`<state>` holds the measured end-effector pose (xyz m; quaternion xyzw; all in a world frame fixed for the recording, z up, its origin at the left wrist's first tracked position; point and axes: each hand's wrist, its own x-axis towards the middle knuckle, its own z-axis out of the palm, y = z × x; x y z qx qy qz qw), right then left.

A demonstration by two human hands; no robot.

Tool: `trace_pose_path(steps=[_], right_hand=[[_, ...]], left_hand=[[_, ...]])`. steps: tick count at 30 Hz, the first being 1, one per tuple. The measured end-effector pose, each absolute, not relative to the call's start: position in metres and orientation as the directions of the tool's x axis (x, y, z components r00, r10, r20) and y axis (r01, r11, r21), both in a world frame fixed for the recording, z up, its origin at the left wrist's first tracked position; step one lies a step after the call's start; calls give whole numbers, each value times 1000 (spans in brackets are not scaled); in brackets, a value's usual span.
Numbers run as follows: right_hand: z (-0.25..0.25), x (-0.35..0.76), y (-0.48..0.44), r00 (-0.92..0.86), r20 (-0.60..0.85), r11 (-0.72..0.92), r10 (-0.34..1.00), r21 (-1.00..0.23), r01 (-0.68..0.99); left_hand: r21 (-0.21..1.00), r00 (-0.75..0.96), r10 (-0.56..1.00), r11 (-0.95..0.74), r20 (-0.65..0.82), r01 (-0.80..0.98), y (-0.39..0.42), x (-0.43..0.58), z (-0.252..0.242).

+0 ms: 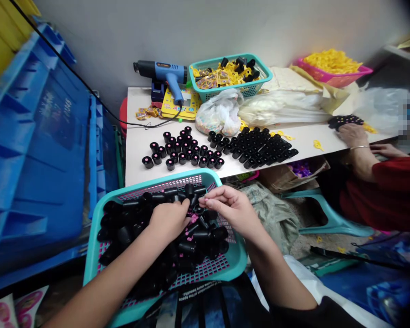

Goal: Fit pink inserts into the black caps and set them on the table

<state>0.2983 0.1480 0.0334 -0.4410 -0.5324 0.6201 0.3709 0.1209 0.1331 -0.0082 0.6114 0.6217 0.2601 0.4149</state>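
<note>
In the head view, one teal basket (239, 257) sits at the counter's (135, 143) front edge, heaped with black pieces (187, 247) too jumbled to count. Above it, the right hand (238, 210) has its fingers pinched on one small pink piece (205, 199). The left hand (168, 222) reaches among the black pieces; whether its fingers grip any, I cannot tell. One heat gun (172, 75) stands near the back-left corner.

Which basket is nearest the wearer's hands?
The turquoise basket in the foreground, filled mostly with black pieces. The other turquoise basket sits beside the heat gun; the pink basket is farther right.
</note>
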Motion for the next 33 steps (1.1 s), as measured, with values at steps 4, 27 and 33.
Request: trace_pose_path(steps=[4, 27, 33], right_hand=[[30, 301, 148, -342, -92, -84, 935, -996, 38], [41, 298, 125, -475, -66, 59, 878, -968, 243], [39, 289, 131, -533, -62, 131, 844, -939, 317]], left_hand=[[833, 121, 969, 118, -216, 540, 137, 124, -3], [917, 103, 919, 359, -380, 176, 86, 125, 5], [727, 191, 962, 10, -193, 687, 86, 121, 17]])
